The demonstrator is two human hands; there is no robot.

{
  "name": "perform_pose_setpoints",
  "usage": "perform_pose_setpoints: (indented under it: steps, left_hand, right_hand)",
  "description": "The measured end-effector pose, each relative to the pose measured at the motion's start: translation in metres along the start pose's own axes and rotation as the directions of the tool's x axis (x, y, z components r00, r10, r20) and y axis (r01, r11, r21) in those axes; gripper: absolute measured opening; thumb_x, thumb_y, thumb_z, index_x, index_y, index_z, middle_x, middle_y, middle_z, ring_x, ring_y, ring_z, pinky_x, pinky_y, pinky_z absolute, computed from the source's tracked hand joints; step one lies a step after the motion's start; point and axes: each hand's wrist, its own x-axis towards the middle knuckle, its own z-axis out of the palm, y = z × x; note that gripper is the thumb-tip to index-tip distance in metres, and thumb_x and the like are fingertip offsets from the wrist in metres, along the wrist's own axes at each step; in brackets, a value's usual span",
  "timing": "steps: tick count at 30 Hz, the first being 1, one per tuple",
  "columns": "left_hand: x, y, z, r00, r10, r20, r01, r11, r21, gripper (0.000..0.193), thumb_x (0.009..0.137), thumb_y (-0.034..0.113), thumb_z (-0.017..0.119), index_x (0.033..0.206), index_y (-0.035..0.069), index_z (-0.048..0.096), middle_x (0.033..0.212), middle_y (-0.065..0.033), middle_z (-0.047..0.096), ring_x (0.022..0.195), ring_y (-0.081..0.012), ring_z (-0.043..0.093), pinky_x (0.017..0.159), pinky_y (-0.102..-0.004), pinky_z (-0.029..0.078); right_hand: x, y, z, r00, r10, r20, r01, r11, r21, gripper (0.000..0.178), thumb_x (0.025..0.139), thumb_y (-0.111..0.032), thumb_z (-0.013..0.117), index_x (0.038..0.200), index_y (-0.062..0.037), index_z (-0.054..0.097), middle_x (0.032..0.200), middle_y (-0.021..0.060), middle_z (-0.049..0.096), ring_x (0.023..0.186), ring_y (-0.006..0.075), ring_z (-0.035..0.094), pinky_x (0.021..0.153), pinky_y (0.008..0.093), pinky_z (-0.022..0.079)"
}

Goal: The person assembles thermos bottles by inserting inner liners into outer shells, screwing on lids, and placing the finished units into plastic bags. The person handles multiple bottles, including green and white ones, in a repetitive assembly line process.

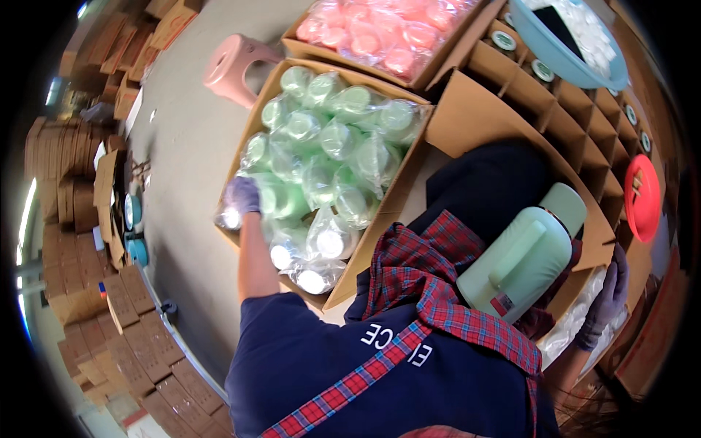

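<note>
Jug (pixel 511 259): lies right of cardboard box (pixel 380 232), long axis slanting away, nearer to right hand (pixel 610 292). Left hand (pixel 242 196): at bagged green containers (pixel 318 175), box's left edge. Both grips: cannot tell.

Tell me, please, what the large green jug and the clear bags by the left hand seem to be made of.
Green jug: perhaps plastic or coated metal, satin; its smooth, evenly coloured body leaves this open.
Clear bags: likely thin plastic film, glossy; see-through wrinkles catch highlights.
</note>
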Motion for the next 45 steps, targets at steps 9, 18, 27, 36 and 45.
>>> perform_pose_setpoints:
  steps: [9, 18, 27, 36, 45]
  left_hand:
    - [-0.118, 0.312, -0.372, 0.268, 0.949, -0.163, -0.131, -0.132, -0.983, 0.015, 0.096, 0.017, 0.067, 0.098, 0.002, 0.070, 0.075, -0.0015, 0.062, 0.066, -0.0108, 0.058, 0.061, -0.0289, 0.047]
    - [-0.098, 0.438, -0.339, 0.206, 0.836, -0.509, -0.422, -0.393, -0.817, 0.155, 0.047, 0.030, 0.102, 0.159, -0.005, 0.001, 0.167, -0.0208, 0.014, 0.154, -0.0310, 0.015, 0.124, -0.0401, 0.016]
    - [-0.165, 0.583, -0.299, 0.246, 0.921, -0.300, 0.438, -0.382, -0.814, 0.039, 0.091, -0.001, 0.067, 0.129, 0.001, 0.058, 0.102, -0.0085, 0.068, 0.093, -0.0141, 0.064, 0.086, -0.0289, 0.053]
    - [-0.188, 0.590, -0.287, 0.164, 0.982, -0.092, 0.047, -0.101, -0.994, 0.083, 0.082, 0.013, 0.080, 0.153, 0.003, 0.038, 0.136, -0.0143, 0.054, 0.124, -0.0225, 0.053, 0.108, -0.0347, 0.042]
    - [-0.185, 0.590, -0.280, 0.020, 0.920, -0.392, -0.291, -0.370, -0.882, 0.100, 0.076, 0.000, 0.077, 0.160, 0.002, 0.022, 0.161, -0.0168, 0.033, 0.146, -0.0268, 0.033, 0.121, -0.0375, 0.022]
  right_hand:
    - [0.015, -0.186, 0.089, 0.749, -0.396, 0.531, 0.170, 0.890, 0.423, 0.057, 0.087, -0.014, 0.068, 0.139, 0.0006, 0.050, 0.098, 0.0090, 0.069, 0.080, 0.0133, 0.065, 0.069, 0.0281, 0.052]
    - [0.200, -0.119, 0.031, 0.963, -0.001, 0.268, -0.185, 0.722, 0.667, 0.021, 0.096, -0.021, 0.068, 0.096, -0.0001, 0.066, 0.072, 0.0067, 0.068, 0.052, 0.0129, 0.061, 0.045, 0.0210, 0.047]
    - [0.244, -0.043, 0.032, 0.988, 0.121, 0.095, -0.131, 0.335, 0.933, 0.063, 0.094, -0.026, 0.070, 0.143, 0.0019, 0.042, 0.134, 0.0214, 0.054, 0.116, 0.0321, 0.062, 0.096, 0.0372, 0.055]
    - [0.114, 0.030, 0.056, 0.970, -0.015, 0.243, 0.184, 0.694, -0.695, 0.096, 0.068, -0.028, 0.084, 0.153, -0.0117, 0.040, 0.158, 0.0217, 0.029, 0.142, 0.0472, 0.033, 0.117, 0.0547, 0.031]
    - [0.147, -0.013, 0.081, 0.955, -0.224, -0.197, 0.280, 0.899, 0.335, 0.025, 0.086, -0.030, 0.068, 0.097, -0.0083, 0.074, 0.094, 0.0132, 0.075, 0.086, 0.0265, 0.072, 0.083, 0.0400, 0.055]
